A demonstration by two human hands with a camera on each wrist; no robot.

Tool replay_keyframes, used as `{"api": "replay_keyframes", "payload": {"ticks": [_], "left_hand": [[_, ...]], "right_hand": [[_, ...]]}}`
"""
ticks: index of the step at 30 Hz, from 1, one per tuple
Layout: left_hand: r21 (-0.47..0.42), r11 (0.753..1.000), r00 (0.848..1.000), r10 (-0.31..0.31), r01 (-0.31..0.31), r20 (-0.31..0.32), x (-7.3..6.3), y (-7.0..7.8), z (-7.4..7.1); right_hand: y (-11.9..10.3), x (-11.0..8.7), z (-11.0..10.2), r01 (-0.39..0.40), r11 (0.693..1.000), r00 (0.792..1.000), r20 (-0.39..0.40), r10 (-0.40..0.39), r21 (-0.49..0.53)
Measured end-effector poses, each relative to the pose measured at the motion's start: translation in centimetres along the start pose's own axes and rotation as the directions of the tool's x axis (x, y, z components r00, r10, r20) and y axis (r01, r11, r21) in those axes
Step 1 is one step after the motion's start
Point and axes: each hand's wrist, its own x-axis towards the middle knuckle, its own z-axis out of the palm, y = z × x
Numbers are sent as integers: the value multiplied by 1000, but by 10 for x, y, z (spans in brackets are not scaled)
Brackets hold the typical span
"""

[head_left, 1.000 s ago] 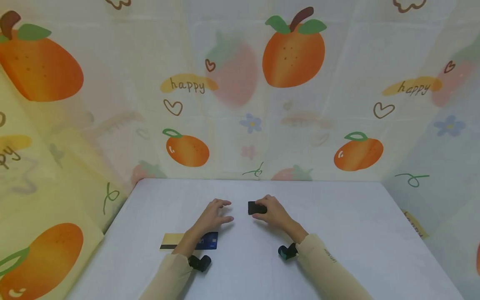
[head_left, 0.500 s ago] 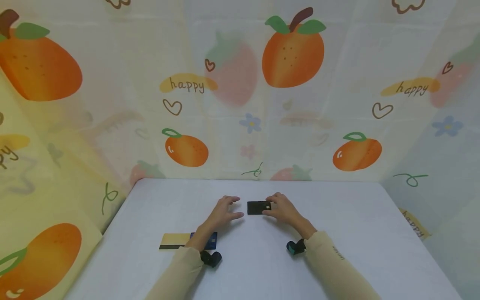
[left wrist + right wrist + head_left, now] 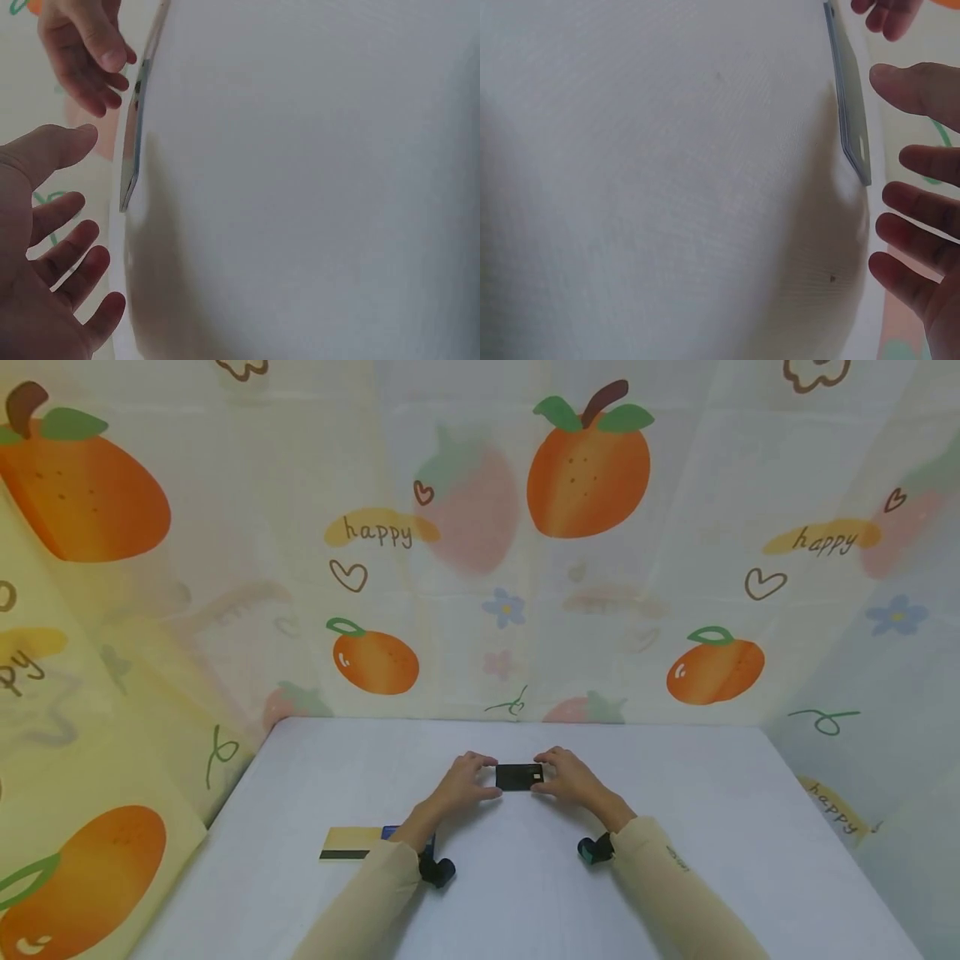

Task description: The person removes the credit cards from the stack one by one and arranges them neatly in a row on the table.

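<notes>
A black bank card (image 3: 517, 777) lies flat on the white table, a small pale chip showing near its right end. My left hand (image 3: 463, 781) is at its left end, thumb and fingers spread and relaxed. At the other end is my right hand (image 3: 567, 778), its thumb and fingers likewise apart. In the left wrist view, the left fingers stand clear of the card's thin edge (image 3: 132, 146). The right wrist view shows a gap between the right fingers and the card (image 3: 853, 105) too.
Nearer the front left lie a yellow card (image 3: 352, 839) with a dark stripe and a blue card (image 3: 389, 832), which my left forearm partly covers. The fruit-print cloth (image 3: 465, 635) stands behind the table's back edge (image 3: 675, 725).
My left hand has moved right to the black card's left end. The right hand has drawn back to the right, uncovering more of the card, which lies in about the same place.
</notes>
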Motion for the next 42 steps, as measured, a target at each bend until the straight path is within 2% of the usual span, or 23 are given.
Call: {"api": "replay_keyframes", "payload": {"ticks": [11, 16, 21, 26, 32, 42], "left_hand": [[161, 987, 1000, -7, 5, 14, 9, 11, 12], [175, 984, 999, -26, 22, 23, 12, 12, 11], [224, 974, 997, -56, 43, 48, 18, 10, 9], [273, 962, 995, -49, 23, 87, 22, 9, 7], [288, 958, 994, -34, 2, 106, 27, 9, 6], [298, 954, 993, -18, -17, 114, 29, 10, 3]], "right_hand": [[3, 5, 4, 28, 999, 1000, 4, -28, -43], [3, 9, 6, 16, 998, 1000, 22, -14, -65], [3, 13, 7, 48, 995, 999, 31, -45, -92], [2, 15, 7, 60, 992, 997, 59, -54, -107], [1, 18, 3, 50, 990, 995, 88, -38, -135], [1, 22, 1, 22, 992, 993, 121, -8, -120]]}}
